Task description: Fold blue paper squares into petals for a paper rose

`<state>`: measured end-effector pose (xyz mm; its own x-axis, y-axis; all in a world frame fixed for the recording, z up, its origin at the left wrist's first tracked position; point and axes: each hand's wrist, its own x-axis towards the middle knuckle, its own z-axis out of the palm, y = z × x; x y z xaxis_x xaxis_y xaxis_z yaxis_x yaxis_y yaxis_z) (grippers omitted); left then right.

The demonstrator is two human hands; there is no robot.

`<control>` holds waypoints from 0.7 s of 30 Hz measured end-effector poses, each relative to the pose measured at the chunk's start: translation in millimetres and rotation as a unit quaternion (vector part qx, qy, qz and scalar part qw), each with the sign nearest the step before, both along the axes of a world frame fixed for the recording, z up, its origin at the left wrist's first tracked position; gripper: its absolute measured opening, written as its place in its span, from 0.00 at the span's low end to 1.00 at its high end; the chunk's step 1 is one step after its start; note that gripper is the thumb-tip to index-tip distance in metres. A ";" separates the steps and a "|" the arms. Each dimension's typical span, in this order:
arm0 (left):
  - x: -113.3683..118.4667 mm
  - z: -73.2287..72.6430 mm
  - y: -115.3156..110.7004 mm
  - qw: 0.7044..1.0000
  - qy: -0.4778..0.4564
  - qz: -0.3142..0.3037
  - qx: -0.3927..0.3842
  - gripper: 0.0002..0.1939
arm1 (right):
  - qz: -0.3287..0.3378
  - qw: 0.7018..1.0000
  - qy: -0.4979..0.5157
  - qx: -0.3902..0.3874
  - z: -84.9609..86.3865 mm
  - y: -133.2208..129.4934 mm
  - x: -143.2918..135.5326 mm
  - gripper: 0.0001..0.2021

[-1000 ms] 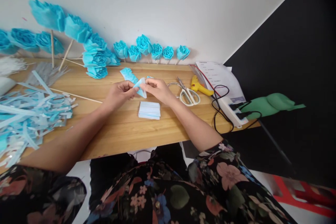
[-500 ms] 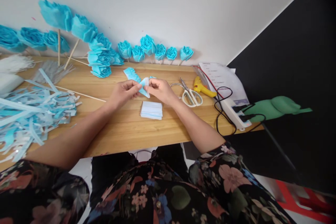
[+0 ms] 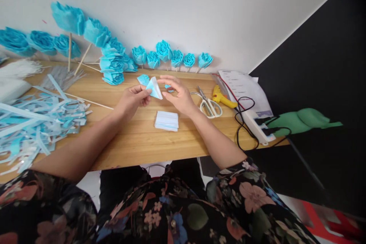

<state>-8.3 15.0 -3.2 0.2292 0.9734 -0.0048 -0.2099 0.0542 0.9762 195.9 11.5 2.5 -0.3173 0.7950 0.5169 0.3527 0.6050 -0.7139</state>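
Observation:
Between the thumb and fingers of my left hand [image 3: 135,98] is a folded blue-and-white paper triangle [image 3: 154,88], its white edge turned to the right. My right hand [image 3: 179,95] is just right of the triangle, fingers apart and holding nothing. Below both hands lies a neat stack of pale blue and white sheets [image 3: 166,121] on the wooden table. Behind the triangle rests a light blue piece [image 3: 143,79], partly covered by it. Another small blue piece [image 3: 169,88] shows behind my right fingers.
Blue paper roses [image 3: 113,61] on sticks line the wall. Cut blue and white strips [image 3: 42,118] heap at left, near a thin stick [image 3: 88,101]. At right are scissors [image 3: 210,106], a yellow glue gun [image 3: 223,97], a white power strip [image 3: 259,127] with black cables and printed paper [image 3: 246,87].
My right hand has let go of the paper triangle and opened, moving slightly right. My left hand keeps hold of the triangle, which now shows more of its face.

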 end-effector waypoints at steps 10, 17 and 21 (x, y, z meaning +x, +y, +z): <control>0.5 -2.7 0.2 1.000 0.014 0.001 0.004 0.14 | 0.003 0.997 -0.058 0.045 -2.7 0.4 -3.0 0.06; 2.0 -1.7 -0.7 0.998 0.061 0.010 0.033 0.14 | 0.024 0.995 0.044 -0.085 -6.3 -0.1 -6.1 0.09; 2.4 -0.5 -1.9 0.996 0.077 0.009 0.047 0.14 | 0.008 0.986 0.067 -0.151 -5.2 -1.5 -8.7 0.12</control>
